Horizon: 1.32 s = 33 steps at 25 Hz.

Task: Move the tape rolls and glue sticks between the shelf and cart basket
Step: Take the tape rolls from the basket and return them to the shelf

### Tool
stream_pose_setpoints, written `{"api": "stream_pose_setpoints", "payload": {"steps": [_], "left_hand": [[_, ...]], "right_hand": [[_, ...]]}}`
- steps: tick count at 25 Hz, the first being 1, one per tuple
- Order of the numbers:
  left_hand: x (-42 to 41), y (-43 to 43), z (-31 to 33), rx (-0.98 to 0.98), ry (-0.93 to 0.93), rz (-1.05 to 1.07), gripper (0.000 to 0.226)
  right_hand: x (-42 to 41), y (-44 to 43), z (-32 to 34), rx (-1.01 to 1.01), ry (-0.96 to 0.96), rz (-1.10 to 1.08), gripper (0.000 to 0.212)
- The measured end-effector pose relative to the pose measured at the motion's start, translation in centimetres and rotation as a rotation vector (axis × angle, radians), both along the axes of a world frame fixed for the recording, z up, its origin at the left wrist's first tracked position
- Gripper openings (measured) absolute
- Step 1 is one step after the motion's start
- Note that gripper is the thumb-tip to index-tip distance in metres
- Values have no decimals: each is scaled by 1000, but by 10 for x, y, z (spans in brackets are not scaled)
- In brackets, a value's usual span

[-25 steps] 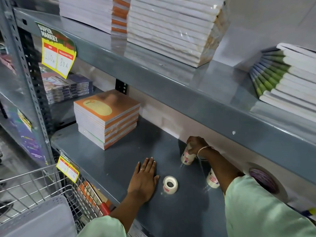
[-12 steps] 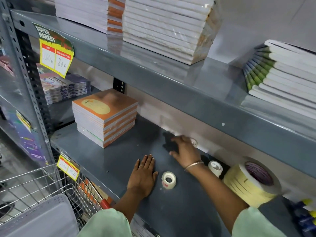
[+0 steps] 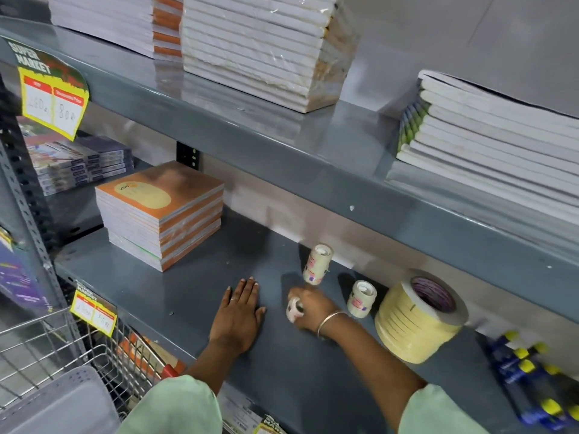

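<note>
My right hand [image 3: 313, 308] is closed around a small white tape roll [image 3: 294, 309] on the grey shelf [image 3: 188, 286]. My left hand [image 3: 239, 311] lies flat on the shelf, palm down, just left of it. Behind my right hand stands a taller stack of small tape rolls [image 3: 317, 264], and a shorter stack [image 3: 362, 298] stands to its right. A large yellow tape roll [image 3: 416, 321] leans further right. Blue and yellow glue sticks [image 3: 532, 377] lie at the shelf's right end. The wire cart basket [image 3: 62, 355] is at the lower left.
A stack of orange notebooks [image 3: 159, 211] sits on the shelf's left side. The upper shelf [image 3: 282, 145] overhangs with wrapped book stacks [image 3: 260, 48] and notebooks [image 3: 488, 142]. Price tags [image 3: 51, 92] hang off shelf edges. A grey tray [image 3: 59, 405] lies in the cart.
My right hand drew back from the rear of the shelf and closed on the small tape roll beside my left hand. The tall stack of rolls now stands free.
</note>
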<state>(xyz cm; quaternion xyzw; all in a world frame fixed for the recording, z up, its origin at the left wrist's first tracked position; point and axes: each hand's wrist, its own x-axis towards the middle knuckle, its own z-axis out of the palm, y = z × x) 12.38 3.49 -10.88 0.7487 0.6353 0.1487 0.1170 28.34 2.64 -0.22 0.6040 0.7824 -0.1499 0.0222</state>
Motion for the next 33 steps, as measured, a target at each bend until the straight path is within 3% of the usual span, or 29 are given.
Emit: {"api": "stream_pose_setpoints", "payload": {"steps": [8, 16, 33], "left_hand": [[0, -1, 3, 10, -10, 3, 58], [0, -3, 5, 6, -21, 3, 57], [1, -2, 3, -6, -9, 12, 57]], "right_hand": [[80, 34, 72, 0, -115, -255, 51], [88, 44, 63, -89, -207, -278, 45], [96, 54, 52, -164, -264, -283, 66]]}}
